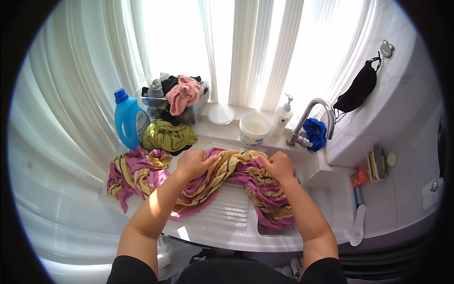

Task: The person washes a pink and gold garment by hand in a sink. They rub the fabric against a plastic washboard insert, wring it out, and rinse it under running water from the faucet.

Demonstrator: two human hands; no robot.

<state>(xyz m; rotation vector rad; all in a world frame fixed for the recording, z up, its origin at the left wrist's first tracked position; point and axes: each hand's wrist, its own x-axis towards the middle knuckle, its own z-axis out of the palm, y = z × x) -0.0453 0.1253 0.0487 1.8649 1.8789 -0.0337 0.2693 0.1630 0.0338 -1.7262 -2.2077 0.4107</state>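
A long pink and yellow striped cloth (227,164) lies bunched and twisted across the white laundry sink (228,232). My left hand (193,164) is closed around it over the ribbed washboard (227,206). Farther right, my right hand (280,166) grips the same cloth, its thumb toward the left hand. Between the hands the fabric runs in a thick twisted roll. From the right hand it hangs down into the basin (321,201). More striped fabric (142,173) is heaped left of my left hand; whether it joins the held stretch is hidden.
Behind the hands stand a blue detergent bottle (126,120), green cloth (169,136), a clear bin (193,113) of clothes, a round lid (221,114), a white tub (255,130) and a pump bottle (282,120). The faucet (326,111) arches at right; a white-handled brush (358,225) lies on the right rim.
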